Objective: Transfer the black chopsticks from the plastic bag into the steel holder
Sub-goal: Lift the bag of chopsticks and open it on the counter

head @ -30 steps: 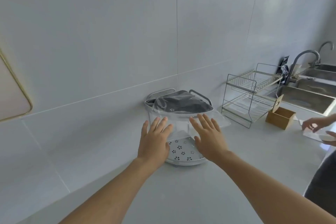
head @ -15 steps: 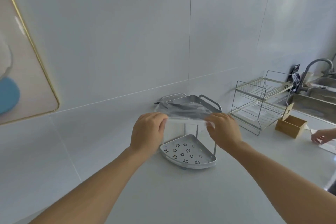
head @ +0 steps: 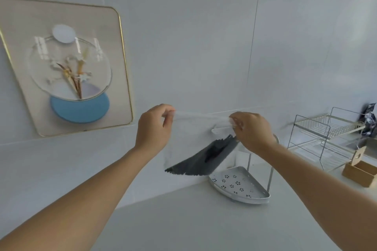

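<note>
A clear plastic bag (head: 189,140) hangs in the air in front of the wall, held by its top edge. My left hand (head: 154,128) pinches the bag's upper left corner and my right hand (head: 252,132) pinches its upper right corner. Inside it a bundle of black chopsticks (head: 204,159) lies slanted, fanned out toward the lower left. Just below and to the right stands a white corner rack (head: 240,186) with a perforated lower tray and steel legs; its upper shelf is mostly hidden behind my right hand.
A gold-framed picture (head: 65,67) hangs on the wall at left. At right on the white counter stand a two-tier wire dish rack (head: 324,138) and a small wooden box (head: 360,172). A dark packet (head: 369,120) sits at the far right edge.
Both hands closed on the bag's top edge where it lay on the rack's upper shelf and lifted it up and left. The chopsticks slid into a slant. The view has tilted upward.
</note>
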